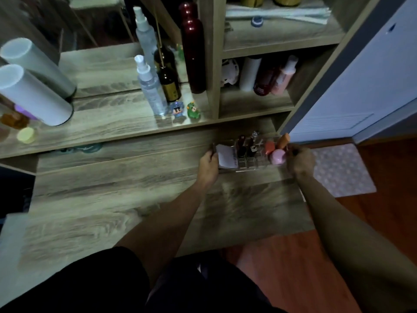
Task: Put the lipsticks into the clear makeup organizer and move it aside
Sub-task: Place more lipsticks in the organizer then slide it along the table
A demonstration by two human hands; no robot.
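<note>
The clear makeup organizer (249, 166) is at the far right of the wooden desk (126, 199), below the shelf unit. Dark lipsticks (242, 146) stand upright in its middle slots. A white pad (225, 156) fills its left part, and orange and pink sponges (278, 156) fill its right part. My left hand (208, 164) grips the organizer's left end. My right hand (300, 160) grips its right end. Whether the organizer rests on the desk or is lifted off it, I cannot tell.
On the upper ledge stand spray bottles (150, 86), a dark red bottle (193, 48), two small figurines (186, 109) and white cylinders (33, 96). More bottles (268, 75) fill the right shelf. A white door (361, 75) and a patterned mat (343, 170) lie to the right.
</note>
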